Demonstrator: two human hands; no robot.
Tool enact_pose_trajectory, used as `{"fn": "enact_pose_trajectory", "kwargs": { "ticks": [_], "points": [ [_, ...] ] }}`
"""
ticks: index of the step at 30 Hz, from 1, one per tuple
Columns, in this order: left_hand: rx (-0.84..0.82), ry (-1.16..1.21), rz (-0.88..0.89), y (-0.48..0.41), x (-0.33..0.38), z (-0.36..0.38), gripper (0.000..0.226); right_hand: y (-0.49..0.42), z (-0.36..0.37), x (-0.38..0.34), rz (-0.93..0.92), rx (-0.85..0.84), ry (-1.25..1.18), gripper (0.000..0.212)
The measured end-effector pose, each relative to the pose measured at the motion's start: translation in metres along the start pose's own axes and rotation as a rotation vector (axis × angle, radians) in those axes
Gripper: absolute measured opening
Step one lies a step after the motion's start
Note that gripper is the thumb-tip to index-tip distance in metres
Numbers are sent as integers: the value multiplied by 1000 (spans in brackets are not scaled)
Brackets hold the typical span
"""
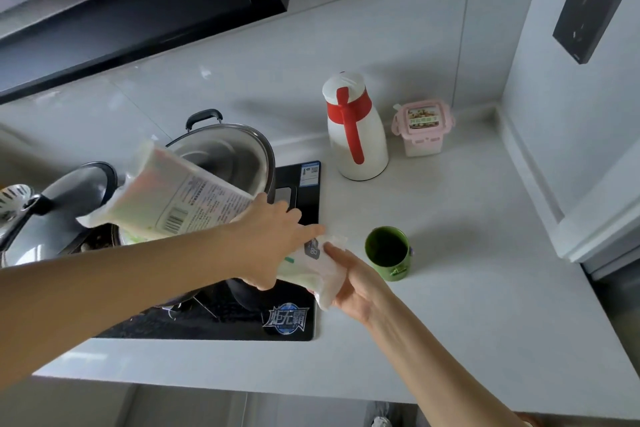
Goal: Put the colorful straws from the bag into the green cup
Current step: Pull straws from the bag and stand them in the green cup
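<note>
Here, two hands — left hand (273, 239), right hand (356, 282) — fingers clamped on one bag (194, 199); one green cup (389, 252).

The long translucent bag (180, 198) of straws is held tilted in the air over the stove, printed label and barcode facing up. The green cup (389, 252) stands upright and open on the white surface (450, 305), just right of the bag's lower end.

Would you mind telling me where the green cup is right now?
In the head view, the green cup stands upright on the white counter, right of the black cooktop, just beyond the right hand and nearer than the white-and-red thermos.
</note>
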State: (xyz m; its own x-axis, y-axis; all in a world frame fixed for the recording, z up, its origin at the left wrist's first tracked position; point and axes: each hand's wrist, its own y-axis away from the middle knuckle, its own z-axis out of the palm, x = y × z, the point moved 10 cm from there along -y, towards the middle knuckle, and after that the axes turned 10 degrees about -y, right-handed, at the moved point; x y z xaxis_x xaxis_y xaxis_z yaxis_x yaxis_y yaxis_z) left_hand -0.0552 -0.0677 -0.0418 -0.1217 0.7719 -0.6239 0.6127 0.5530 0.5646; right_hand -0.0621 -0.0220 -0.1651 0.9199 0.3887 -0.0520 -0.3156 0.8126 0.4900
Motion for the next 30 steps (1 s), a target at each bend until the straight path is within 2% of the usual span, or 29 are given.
{"fn": "enact_pose_trajectory", "kwargs": {
  "ticks": [2,7,11,13,20,24,27,30],
  "points": [
    [74,-71,53,7,0,2,92,1,-2,0,30,-9,-7,58],
    [112,-230,92,12,6,-18,84,7,-12,-1,45,72,27,51],
    [108,-463,45,25,7,-46,88,14,1,-7,62,-5,-82,55],
    [93,-539,25,25,8,-54,83,12,7,-6,76,-23,-95,53],
    [75,-447,-10,21,-20,-62,91,5,23,-15,41,-15,-92,36],
    [138,-378,-39,24,-33,-53,90,4,24,-30,-44,0,-107,39],
    [208,-263,-85,30,-45,-39,88,11,26,-42,-102,-14,24,21],
    [270,-129,-124,37,-56,-26,87,18,23,-63,-258,14,290,7]
  ]
}}
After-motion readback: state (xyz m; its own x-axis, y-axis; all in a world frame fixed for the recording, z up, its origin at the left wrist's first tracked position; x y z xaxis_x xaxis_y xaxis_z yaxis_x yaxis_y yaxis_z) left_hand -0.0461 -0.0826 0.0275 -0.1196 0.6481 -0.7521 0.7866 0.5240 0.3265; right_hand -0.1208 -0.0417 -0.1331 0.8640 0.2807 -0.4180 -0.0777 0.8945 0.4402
